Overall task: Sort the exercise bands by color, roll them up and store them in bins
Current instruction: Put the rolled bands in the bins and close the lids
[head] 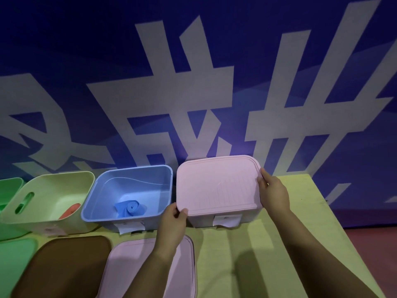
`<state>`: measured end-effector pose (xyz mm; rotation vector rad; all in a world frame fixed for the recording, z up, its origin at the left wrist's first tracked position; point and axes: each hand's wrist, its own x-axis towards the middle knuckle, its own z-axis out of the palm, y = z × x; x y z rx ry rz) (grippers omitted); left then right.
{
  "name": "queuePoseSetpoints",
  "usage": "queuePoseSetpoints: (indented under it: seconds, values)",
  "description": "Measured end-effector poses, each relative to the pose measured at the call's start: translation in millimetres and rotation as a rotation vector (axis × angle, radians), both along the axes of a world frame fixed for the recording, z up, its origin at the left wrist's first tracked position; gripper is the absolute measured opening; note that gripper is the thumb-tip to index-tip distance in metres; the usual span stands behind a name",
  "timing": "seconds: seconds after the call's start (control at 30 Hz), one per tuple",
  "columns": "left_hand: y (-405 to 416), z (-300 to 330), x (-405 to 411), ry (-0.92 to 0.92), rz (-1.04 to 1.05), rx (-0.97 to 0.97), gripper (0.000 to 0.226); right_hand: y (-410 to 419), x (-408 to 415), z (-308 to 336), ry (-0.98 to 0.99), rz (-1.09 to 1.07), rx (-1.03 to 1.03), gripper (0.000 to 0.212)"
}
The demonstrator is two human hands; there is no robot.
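Nearest lie a spare pink lid (150,267) and a brown lid (64,265). Beyond them, the left hand (173,224) and right hand (274,193) each grip an edge of the pink lid (217,186) sitting on the pink bin (247,215) at the right. In the open blue bin (129,190) to its left lies a rolled blue band (131,208).

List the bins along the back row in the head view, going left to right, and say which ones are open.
Green bin, open → pale yellow-green bin, open → blue bin, open, with a rolled blue band inside → pink bin, covered by a pink lid held by both hands.
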<state>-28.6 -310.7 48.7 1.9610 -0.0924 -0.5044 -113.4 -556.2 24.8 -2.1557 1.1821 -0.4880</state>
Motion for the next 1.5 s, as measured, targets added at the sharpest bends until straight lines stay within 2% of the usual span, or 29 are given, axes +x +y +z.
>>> queuePoseSetpoints:
  seconds: [0.13,0.27,0.33,0.4,0.5,0.57,0.67,0.77,0.83,0.97,1.13,1.3,1.5]
  values:
    - [1,6,4,0.001,-0.043,0.079,0.009,-2,0,6,0.049,0.013,0.053,0.042]
    - [5,18,-3,-0.121,-0.063,0.169,0.02,0,-3,24,0.166,0.028,0.097,0.047]
    - [12,25,-10,-0.17,-0.053,0.148,0.018,15,-9,35,0.075,-0.094,-0.01,0.051]
    - [31,33,-18,-0.205,-0.055,0.104,0.009,41,-22,46,-0.141,-0.159,-0.124,0.048]
    - [80,24,-27,-0.145,0.025,0.015,0.016,99,-48,38,-0.373,-0.002,-0.182,0.038]
    - [121,6,-26,-0.05,0.158,-0.014,0.018,144,-61,16,-0.38,0.171,-0.17,0.033]
    - [176,-29,-29,0.037,0.279,0.084,0.012,195,-68,-18,-0.183,0.256,0.095,0.036]
    - [220,-56,-37,0.019,0.296,0.253,0.015,224,-61,-38,0.027,0.258,0.408,0.046]
    - [239,-66,-40,0.041,0.289,0.266,0.022,235,-57,-42,0.064,0.23,0.547,0.052]
    - [256,-68,-32,0.209,0.164,0.071,0.034,262,-46,-44,0.055,0.16,0.585,0.049]
    - [266,-49,-27,0.272,0.079,-0.159,0.039,279,-47,-27,-0.102,-0.022,0.584,0.048]
    - [279,-31,-15,0.145,0.051,-0.192,0.041,284,-55,10,-0.338,-0.08,0.479,0.036]
    - [285,1,15,-0.096,0.035,-0.221,0.014,287,-54,51,-0.491,-0.01,0.467,0.025]
